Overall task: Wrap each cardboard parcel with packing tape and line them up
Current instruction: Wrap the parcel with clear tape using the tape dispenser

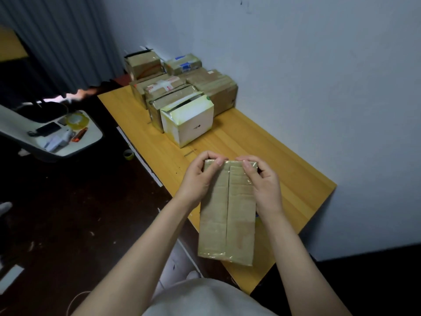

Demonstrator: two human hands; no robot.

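Note:
A long brown cardboard parcel [227, 215], glossy with tape and with a seam down its middle, is held above the near end of the yellow wooden table [284, 169]. My left hand [198, 176] grips its far left corner, fingers curled over the top edge. My right hand [262, 181] grips the far right corner the same way, thumb on the top face. At the table's far end stands a cluster of several taped parcels [205, 87], with a white box [189, 119] nearest to me.
A white chair seat [90, 139] at the left carries a roll of clear tape [76, 120], an orange cutter [79, 134], a phone and small items. A small green tape roll [128, 154] lies on the dark floor. The wall runs along the table's right side.

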